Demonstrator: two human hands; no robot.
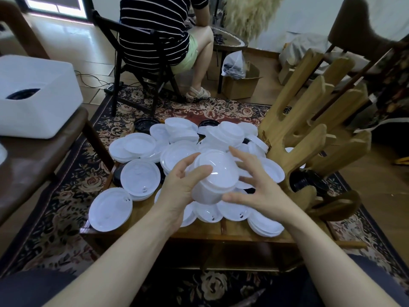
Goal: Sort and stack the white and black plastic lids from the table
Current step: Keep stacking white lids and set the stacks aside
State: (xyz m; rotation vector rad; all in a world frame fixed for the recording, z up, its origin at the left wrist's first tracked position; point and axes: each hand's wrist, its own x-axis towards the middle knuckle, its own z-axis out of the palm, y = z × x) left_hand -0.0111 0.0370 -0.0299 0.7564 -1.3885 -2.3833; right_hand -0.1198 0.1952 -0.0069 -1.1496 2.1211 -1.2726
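Observation:
A stack of white lids [213, 178] is held above the low wooden table [210, 234]. My left hand [180, 185] grips the stack's left side, thumb across its top edge. My right hand [259, 185] is at its right side with fingers spread, the thumb touching the stack's lower rim. Several loose white lids [110, 209] cover the table in overlapping piles. A few black lids [145, 125] peek out at the far edge and another black lid [117, 176] lies under white ones at the left.
A wooden slotted rack [314, 134] lies at the table's right, holding black lids [307, 180] in a low slot. A white bin [37, 96] with a black lid inside sits on a brown seat at left. A person sits on a chair [141, 60] beyond the table.

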